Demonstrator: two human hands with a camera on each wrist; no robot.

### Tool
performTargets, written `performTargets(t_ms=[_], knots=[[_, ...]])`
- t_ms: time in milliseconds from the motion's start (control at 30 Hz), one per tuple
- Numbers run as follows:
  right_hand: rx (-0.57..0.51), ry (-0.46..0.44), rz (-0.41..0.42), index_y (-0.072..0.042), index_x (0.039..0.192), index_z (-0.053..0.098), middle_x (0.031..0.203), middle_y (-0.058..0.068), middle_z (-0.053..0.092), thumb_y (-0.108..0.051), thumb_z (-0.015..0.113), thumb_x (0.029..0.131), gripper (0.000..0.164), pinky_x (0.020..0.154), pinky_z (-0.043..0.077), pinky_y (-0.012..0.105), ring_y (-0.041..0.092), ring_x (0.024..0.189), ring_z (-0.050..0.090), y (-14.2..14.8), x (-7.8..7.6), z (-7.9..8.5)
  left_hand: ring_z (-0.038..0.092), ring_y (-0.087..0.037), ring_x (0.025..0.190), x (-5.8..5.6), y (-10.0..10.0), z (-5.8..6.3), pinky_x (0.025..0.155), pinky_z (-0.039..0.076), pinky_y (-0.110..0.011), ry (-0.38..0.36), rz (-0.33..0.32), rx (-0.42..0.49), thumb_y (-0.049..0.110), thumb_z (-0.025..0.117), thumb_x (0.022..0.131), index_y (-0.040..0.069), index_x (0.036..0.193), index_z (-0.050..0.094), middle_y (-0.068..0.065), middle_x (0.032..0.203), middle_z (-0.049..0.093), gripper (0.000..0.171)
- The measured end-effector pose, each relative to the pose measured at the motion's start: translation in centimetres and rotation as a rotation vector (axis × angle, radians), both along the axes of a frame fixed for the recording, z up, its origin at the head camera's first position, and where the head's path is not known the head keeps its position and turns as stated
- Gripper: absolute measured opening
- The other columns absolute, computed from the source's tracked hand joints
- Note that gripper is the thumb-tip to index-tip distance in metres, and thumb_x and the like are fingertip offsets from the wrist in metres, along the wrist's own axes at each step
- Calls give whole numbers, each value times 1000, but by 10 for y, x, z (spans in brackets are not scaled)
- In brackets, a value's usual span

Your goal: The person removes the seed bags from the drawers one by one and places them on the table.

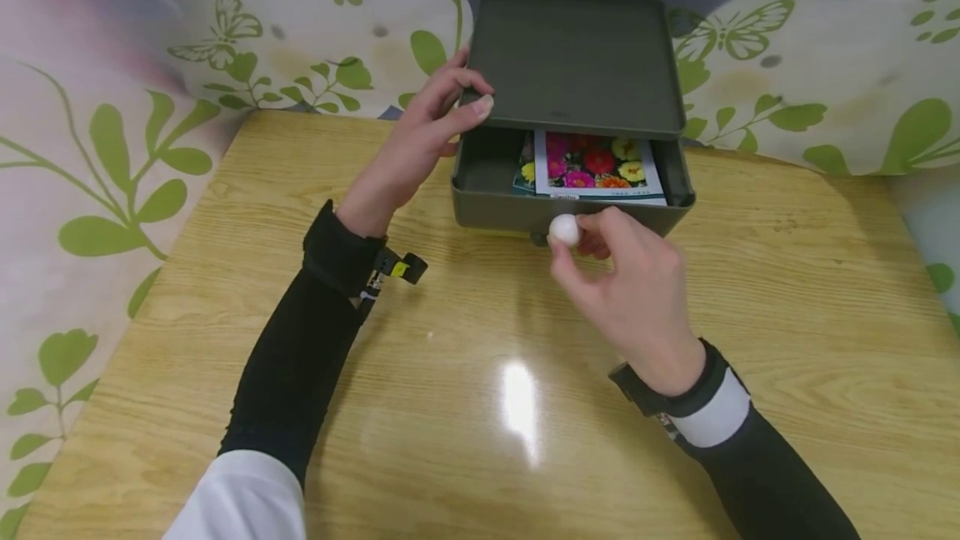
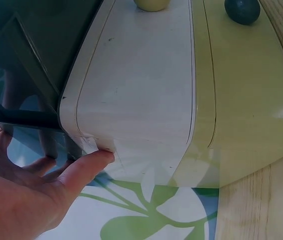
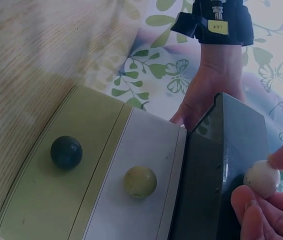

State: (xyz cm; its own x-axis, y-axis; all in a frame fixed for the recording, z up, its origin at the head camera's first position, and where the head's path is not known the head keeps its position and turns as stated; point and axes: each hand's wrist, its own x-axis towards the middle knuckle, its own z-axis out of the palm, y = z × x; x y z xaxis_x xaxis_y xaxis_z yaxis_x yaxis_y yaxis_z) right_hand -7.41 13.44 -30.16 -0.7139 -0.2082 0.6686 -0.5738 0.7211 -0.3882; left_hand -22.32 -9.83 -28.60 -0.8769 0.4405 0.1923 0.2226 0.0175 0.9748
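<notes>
A small drawer cabinet (image 1: 573,61) with a dark grey top stands on the table. Its dark top drawer (image 1: 495,211) is pulled partway out, showing flower-picture packets (image 1: 600,163) inside. My right hand (image 1: 637,290) pinches that drawer's round white knob (image 3: 262,179) between thumb and fingers. At the cabinet's left front corner, my left hand (image 1: 427,123) grips the side, thumb forward and fingers spread along it. Below, the white middle drawer (image 2: 136,70) has a yellowish knob (image 3: 140,182), and the green bottom drawer (image 2: 251,85) carries a dark knob (image 3: 66,152); both are closed.
The wooden table (image 1: 435,407) lies in front of the cabinet. A leaf-and-butterfly patterned cloth (image 1: 300,23) hangs behind it and along the left. Wrist camera straps (image 1: 341,252) sit on both forearms.
</notes>
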Motion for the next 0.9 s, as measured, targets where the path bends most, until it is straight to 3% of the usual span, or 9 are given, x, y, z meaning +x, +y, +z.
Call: performTargets(t_ms=[267,567,767,900], knots=[[17,8,11,1,93,63,77,11,67,-14,75,82,23,54,51,36,23,62,64,1,10,2,23,0,143,0,1,0,65,28,-35,-13,6,2,25,57,102,15,114,56,18,162,13,15],[40,10,29,0,93,63,76,10,68,-16,75,82,23,52,51,36,21,62,64,1,23,3,20,-2,144,0,0,0,82,37,-47,-25,17,3,28,58,101,17,114,56,21,161,15,17],[61,31,32,1,92,63,74,10,68,-24,68,87,26,49,50,33,21,61,66,2,29,1,24,-3,143,-1,1,0,66,32,-34,-19,14,11,25,58,101,16,113,56,18,162,13,16],[66,51,30,2,91,62,74,9,68,-29,64,91,31,48,49,33,20,61,66,3,32,0,25,-2,142,-1,2,0,61,27,-33,-12,9,17,26,58,101,15,113,56,18,162,14,16]])
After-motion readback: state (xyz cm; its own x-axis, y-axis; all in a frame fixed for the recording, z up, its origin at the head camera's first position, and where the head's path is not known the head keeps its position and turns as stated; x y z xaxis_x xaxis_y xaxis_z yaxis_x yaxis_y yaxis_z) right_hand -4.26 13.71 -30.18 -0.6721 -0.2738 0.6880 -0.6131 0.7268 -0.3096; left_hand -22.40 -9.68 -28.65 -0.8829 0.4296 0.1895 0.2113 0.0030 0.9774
